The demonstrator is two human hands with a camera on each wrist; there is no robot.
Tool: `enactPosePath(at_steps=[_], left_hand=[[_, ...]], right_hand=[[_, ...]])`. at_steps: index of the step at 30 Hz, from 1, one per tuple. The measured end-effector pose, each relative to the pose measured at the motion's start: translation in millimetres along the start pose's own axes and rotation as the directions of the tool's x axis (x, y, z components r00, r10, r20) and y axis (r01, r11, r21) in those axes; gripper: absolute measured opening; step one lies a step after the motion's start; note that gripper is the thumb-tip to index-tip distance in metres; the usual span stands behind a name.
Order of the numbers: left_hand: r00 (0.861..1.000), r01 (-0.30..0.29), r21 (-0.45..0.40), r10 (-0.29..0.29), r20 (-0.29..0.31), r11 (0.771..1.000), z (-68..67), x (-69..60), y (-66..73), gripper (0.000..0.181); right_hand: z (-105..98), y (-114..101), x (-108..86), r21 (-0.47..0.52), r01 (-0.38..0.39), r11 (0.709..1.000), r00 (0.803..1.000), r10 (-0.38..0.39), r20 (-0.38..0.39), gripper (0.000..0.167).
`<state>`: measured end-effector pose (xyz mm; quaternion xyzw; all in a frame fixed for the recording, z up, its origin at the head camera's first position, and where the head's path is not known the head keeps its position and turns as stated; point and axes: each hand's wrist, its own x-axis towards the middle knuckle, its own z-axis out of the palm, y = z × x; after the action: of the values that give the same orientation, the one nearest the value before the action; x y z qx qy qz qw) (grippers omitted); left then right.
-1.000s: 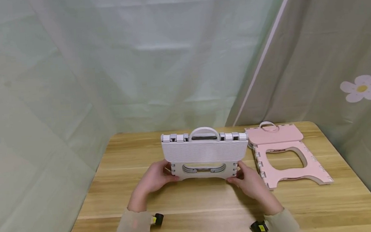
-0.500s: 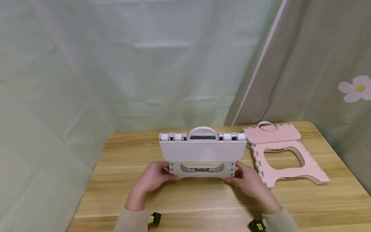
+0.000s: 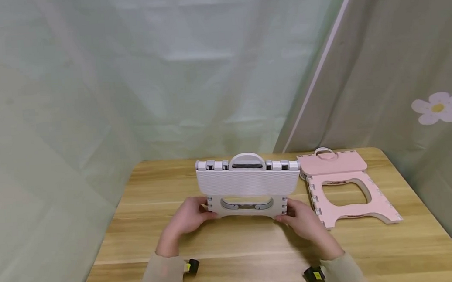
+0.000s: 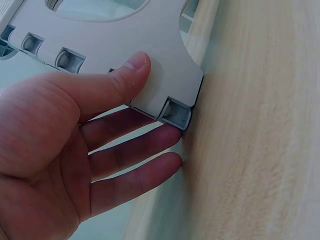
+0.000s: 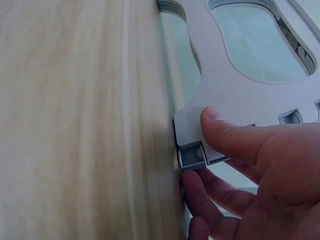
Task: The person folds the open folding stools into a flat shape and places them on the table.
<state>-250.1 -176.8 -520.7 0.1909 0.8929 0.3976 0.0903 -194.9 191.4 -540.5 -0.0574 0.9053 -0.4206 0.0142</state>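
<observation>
A white folding step stool (image 3: 248, 181), folded flat, stands upright on the wooden table (image 3: 234, 262), its carry handle at the top. My left hand (image 3: 188, 215) pinches the lower left leg; in the left wrist view the thumb (image 4: 135, 67) lies on the front face and the fingers reach behind the edge. On the opposite side, my right hand (image 3: 302, 218) grips the lower right leg, its thumb (image 5: 215, 120) likewise on the front. The stool's feet meet the tabletop in both wrist views. Its back is hidden.
A pink folding stool (image 3: 347, 189) lies folded flat on the table's right side, close to my right hand. Pale curtains (image 3: 205, 72) hang behind and beside the table, with a flower-printed one (image 3: 438, 108) at the right.
</observation>
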Motion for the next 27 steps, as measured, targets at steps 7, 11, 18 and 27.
enactPosePath(at_steps=[7, 11, 18, 27], left_hand=[[0.998, 0.034, 0.027, -0.032, -0.053, 0.999, 1.4, -2.6, -0.1, 0.019], [0.998, 0.033, 0.05, -0.031, -0.045, 0.998, 4.5, -7.3, 2.5, 0.018], [0.999, 0.039, 0.037, -0.038, -0.018, 0.999, 7.2, -10.6, 9.9, 0.016], [0.997, 0.01, -0.053, -0.006, 0.076, 0.999, 3.9, -22.4, 21.3, 0.013]], right_hand=[[4, -1, 4.5, 0.001, -0.004, 1.0, 1.0, 0.004, 0.007, 0.036], [5, 0, 1.5, -0.03, 0.006, 1.0, 1.0, -0.005, 0.017, 0.032], [-6, -4, -12.5, -0.007, -0.031, 1.0, 0.999, 0.031, 0.037, 0.025], [-28, -12, -33.3, 0.029, -0.054, 0.998, 0.997, 0.052, 0.054, 0.028]])
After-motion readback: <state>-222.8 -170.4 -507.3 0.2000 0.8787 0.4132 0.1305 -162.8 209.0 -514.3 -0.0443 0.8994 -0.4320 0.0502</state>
